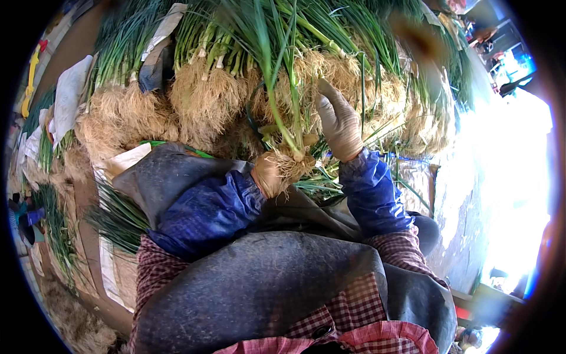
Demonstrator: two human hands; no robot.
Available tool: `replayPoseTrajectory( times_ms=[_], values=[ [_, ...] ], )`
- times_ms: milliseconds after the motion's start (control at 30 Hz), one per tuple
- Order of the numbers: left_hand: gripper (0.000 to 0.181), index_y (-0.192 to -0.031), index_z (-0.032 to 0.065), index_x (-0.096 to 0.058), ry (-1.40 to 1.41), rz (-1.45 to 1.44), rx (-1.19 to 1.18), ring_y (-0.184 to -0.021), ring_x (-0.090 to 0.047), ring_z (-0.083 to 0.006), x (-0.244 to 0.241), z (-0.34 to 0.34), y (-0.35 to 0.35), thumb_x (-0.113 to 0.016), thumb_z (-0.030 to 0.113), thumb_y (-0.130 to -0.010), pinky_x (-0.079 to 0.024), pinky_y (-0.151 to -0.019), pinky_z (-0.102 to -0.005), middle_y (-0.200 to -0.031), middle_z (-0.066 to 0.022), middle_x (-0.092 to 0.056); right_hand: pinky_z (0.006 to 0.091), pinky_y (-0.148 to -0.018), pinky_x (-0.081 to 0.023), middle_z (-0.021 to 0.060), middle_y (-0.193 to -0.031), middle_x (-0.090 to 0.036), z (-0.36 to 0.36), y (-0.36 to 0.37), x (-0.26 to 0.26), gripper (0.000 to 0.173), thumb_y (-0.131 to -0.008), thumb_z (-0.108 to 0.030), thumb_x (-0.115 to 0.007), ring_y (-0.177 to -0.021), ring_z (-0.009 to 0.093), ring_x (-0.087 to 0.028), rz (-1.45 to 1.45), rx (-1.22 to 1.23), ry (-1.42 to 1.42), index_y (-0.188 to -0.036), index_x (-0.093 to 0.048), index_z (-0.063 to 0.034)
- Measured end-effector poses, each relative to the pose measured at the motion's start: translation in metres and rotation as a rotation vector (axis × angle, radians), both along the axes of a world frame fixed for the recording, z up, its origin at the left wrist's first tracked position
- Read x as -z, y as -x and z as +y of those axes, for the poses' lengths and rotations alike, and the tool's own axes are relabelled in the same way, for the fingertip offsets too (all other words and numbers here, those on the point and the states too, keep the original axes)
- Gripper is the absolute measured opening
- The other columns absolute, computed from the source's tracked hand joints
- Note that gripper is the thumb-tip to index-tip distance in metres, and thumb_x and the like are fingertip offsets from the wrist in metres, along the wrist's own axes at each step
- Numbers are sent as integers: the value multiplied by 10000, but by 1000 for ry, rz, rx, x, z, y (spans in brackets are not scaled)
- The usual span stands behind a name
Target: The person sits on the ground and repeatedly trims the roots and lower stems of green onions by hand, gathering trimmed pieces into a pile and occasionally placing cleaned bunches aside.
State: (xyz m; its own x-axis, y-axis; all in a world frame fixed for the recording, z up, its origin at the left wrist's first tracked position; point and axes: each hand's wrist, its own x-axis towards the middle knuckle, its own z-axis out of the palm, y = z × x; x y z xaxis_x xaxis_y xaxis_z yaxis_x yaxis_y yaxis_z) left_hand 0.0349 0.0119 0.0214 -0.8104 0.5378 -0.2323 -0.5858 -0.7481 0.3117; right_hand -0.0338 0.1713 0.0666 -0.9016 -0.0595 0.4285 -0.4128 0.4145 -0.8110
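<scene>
My left hand (268, 175), in a pale glove, is closed at the root end of a green onion plant (289, 119). Its stringy roots (294, 163) spread over the fingers, and two pale green stalks rise from them toward the far heap. To the right of these stalks, my gloved right hand (339, 121) is raised with thumb and finger slightly parted. Nothing shows between them. Behind both hands lie bundled green onions (208, 93), with tan roots facing me and leaves pointing away. Loose green leaves (320, 183) lie just below the hands.
A dark rubbery apron (261, 283) covers my lap. At left lie more onion leaves (119, 217) and a white sheet (73, 99). A pale worn board (460, 212) stands at right in strong glare. Part of another person (26, 221) shows at the far left.
</scene>
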Motion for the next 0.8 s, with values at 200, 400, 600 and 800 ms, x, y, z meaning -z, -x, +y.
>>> replayPoseTrajectory(
  times_ms=[200, 400, 600, 800],
  values=[
    [390, -1143, 41, -563, -442, -67, 39, -946, -606, -289, 56, -3, 4, -522, 371, -940, -527, -846, -426, -1002, -129, -619, 246, -772, -461, 57, -915, -658, -5, -8, 30, 390, -888, -292, -620, -837, 123, -584, -845, -479, 181, -1111, -630, 27],
    [382, -1107, 44, -592, 145, 12, -296, -942, -606, -219, 34, 9, -6, -513, 386, -955, -512, -830, -356, -993, -67, -629, 262, -510, -454, 37, -689, -623, -33, -23, 16, 260, -833, -256, -715, -571, 89, -526, -187, -83, -309, -900, -667, -9],
    [239, -1054, 26, -662, 301, 163, -63, -686, -605, -105, -3, -2, -12, -561, 206, -933, -458, -575, -218, -829, -61, -670, 210, -559, -420, 39, -768, -618, -27, 3, -8, 358, -938, -321, -536, -650, 115, -549, -816, -334, 616, -1134, -599, -29],
    [273, -1086, 15, -652, 528, 148, -6, -651, -595, -91, 7, -3, -16, -566, 224, -934, -446, -536, -220, -783, -52, -674, 249, -582, -470, 70, -817, -640, -12, 28, 23, 348, -945, -289, -507, -676, 149, -592, -870, -267, 790, -1106, -591, 7]
  ],
)
